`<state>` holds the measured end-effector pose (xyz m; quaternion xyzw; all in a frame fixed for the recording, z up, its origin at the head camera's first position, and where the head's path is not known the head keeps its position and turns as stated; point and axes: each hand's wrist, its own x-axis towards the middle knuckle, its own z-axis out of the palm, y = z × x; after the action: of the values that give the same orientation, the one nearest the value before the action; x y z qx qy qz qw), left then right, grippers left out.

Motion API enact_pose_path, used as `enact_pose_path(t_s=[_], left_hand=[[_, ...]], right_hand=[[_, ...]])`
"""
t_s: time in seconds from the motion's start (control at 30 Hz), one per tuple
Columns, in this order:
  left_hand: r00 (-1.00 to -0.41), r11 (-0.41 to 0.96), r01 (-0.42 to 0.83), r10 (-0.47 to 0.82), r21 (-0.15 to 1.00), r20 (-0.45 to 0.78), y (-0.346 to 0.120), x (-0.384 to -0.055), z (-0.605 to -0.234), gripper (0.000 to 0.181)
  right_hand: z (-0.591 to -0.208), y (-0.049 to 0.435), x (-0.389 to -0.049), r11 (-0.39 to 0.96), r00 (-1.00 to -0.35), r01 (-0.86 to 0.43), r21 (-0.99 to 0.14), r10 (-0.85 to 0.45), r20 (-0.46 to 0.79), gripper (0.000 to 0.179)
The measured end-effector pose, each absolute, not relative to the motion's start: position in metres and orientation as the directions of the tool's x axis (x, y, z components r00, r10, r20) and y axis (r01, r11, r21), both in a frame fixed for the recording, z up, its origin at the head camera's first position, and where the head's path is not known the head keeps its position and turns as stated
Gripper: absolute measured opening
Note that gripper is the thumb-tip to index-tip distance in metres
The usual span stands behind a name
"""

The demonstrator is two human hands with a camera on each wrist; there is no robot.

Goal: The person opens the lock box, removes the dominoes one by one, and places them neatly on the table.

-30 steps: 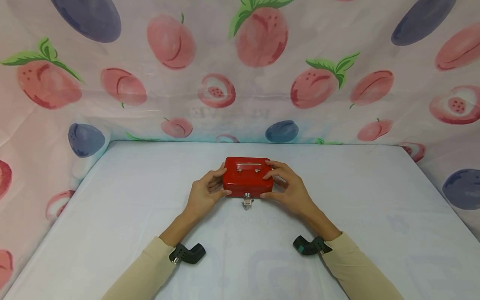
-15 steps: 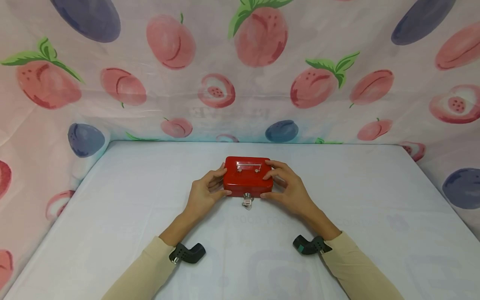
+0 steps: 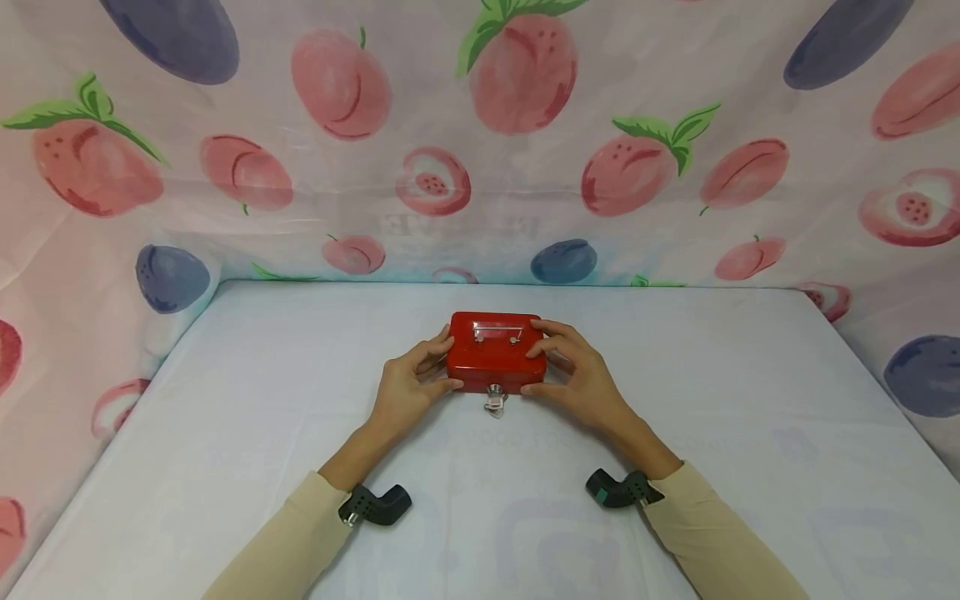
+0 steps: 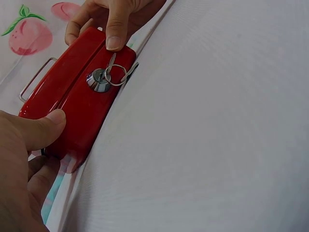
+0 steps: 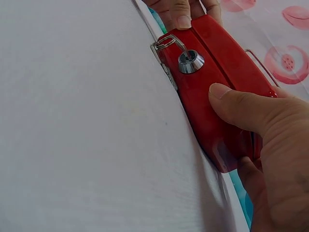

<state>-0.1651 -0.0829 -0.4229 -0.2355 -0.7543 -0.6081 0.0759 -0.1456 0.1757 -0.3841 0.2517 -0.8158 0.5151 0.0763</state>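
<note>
A small red cash box with a wire handle on its lid sits on the white table, lid down. From its front protrudes a silver lock; a key is in it, with a ring and a second key hanging. My left hand grips the box's left end, thumb on the front face and fingers along the side. At the other end my right hand holds it, thumb on the front, two fingers reaching onto the lid edge. The undersides of the fingers are partly hidden behind the box.
A white cloth covers the table. Behind and at the sides hangs a curtain printed with peaches and plums. Each wrist bears a black camera mount, the left mount and the right mount.
</note>
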Motion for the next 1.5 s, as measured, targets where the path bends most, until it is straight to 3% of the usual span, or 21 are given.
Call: enact_pose_path(t_s=[0.2, 0.57, 1.03, 1.4, 1.5], left_hand=[[-0.863, 0.155, 0.479, 0.265, 0.864, 0.43, -0.083, -0.166, -0.424, 0.054], [-0.873, 0.284, 0.471, 0.286, 0.835, 0.395, -0.084, -0.168, -0.425, 0.056], [-0.854, 0.249, 0.487, 0.335, 0.837, 0.398, -0.081, -0.157, -0.394, 0.063], [-0.884, 0.241, 0.357, 0.399, 0.903, 0.243, -0.084, -0.157, -0.391, 0.075], [-0.884, 0.245, 0.357, 0.4, 0.902, 0.241, -0.086, -0.164, -0.406, 0.077]], right_hand=[[-0.394, 0.179, -0.151, 0.331, -0.853, -0.504, -0.798, -0.333, 0.401, 0.039], [-0.418, 0.196, -0.167, 0.35, -0.835, -0.533, -0.77, -0.368, 0.41, 0.039], [-0.391, 0.192, -0.155, 0.335, -0.874, -0.442, -0.832, -0.369, 0.316, 0.047], [-0.388, 0.19, -0.154, 0.353, -0.894, -0.395, -0.848, -0.359, 0.267, 0.046], [-0.389, 0.19, -0.152, 0.338, -0.896, -0.389, -0.857, -0.354, 0.268, 0.046]])
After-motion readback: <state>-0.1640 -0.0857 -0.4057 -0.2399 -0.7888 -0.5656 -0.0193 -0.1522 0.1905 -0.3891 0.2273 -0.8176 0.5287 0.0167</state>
